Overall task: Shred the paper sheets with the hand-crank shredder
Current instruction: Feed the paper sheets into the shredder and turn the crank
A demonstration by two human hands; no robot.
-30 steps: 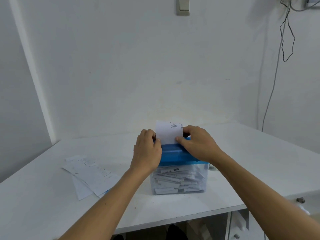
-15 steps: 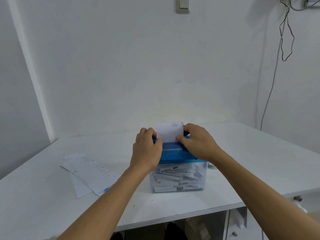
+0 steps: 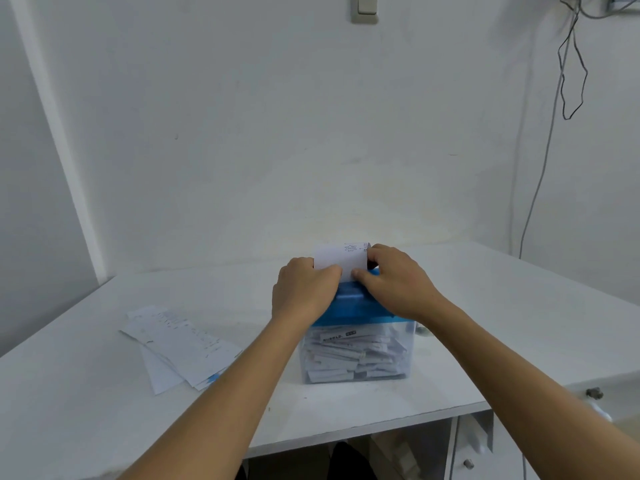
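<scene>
wall [image 3: 242,133] of plain white plaster fills the upper half of the view and meets a second wall at the left corner. below it a broad white laminate table [image 3: 519,323] runs from edge to edge. near the table's front edge, at the middle, stands a hand-crank shredder [image 3: 353,308] with a blue plastic top, set on its clear plastic bin [image 3: 356,355], which is packed with white paper strips. to the left of the shredder, well apart from it, a loose stack of white printed paper sheets [image 3: 180,344] lies flat on the table, fanned out.

both bare forearms reach in from the bottom edge. the left hand [image 3: 301,289] rests over the left end of the blue top, and the right hand [image 3: 398,282] over the right end. between them a small white printed paper sheet [image 3: 341,258] stands upright in the top of the shredder, its lower edge hidden behind the thumbs. each hand pinches one side edge of the paper sheet, thumb in front and curled fingers behind.

a thin grey cable [image 3: 540,174] hangs down the wall at the right, and a beige light switch [image 3: 364,8] sits at the top edge.
</scene>
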